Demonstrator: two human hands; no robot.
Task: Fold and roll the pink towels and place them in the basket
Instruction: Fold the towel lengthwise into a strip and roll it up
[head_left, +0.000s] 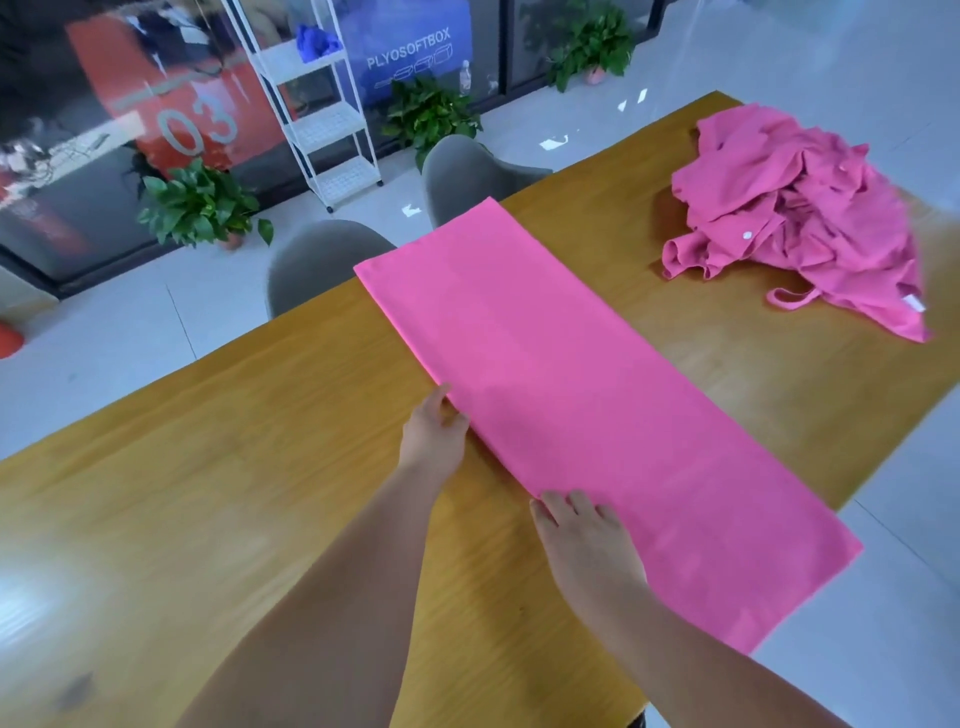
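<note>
Looking at progress, I'd say this is early days. One pink towel lies flat on the counter, folded into a long narrow strip that runs from the near right edge, where its end hangs slightly over, to the far side. It looks smooth and square, so the folding part for this one seems about done, but no rolling has started.

Both hands are on the same long edge of the strip. The left hand sits further along it, thumb up beside the fabric, and its fingers vanish right at the edge. The right hand is nearer, palm down, with its fingers close together and bent at the hem. I honestly can't tell whether either hand is pinching the edge or just resting against it.

Well apart, at the far right of the counter, there's a crumpled pile of more pink towels, none folded, so that's most of the job left. No basket shows anywhere, so nothing's been placed as far as I can see.

Readable stuff: a blue poster behind the glass says "PLYOSOFTBOX", and an orange-red panel to its left has a big "03".
</note>
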